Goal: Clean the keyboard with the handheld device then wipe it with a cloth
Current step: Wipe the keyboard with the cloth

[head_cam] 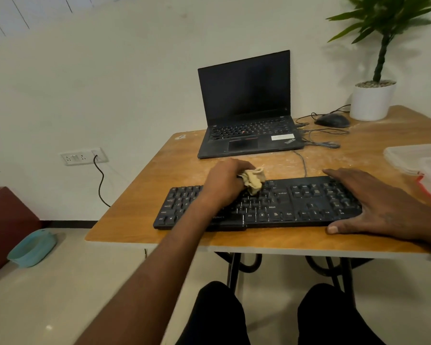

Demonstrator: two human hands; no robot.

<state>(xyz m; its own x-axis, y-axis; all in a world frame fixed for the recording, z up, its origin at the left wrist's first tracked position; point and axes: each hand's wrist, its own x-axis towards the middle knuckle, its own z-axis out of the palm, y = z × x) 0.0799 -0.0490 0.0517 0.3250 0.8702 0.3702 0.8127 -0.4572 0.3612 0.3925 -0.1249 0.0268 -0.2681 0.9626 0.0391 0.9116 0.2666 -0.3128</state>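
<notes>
While the keyboard (pixel 279 205) lies along the near edge of the wooden table (pixel 139 220), the left hand (pixel 225 181) presses a bunched tan cloth (pixel 253 181) onto its upper middle keys, fingers curled tight around the fabric. The right hand (pixel 373 202) rests flat on the keyboard's right end, fingers spread, thumb at the front edge. Behind stands an open laptop (pixel 246 108).
</notes>
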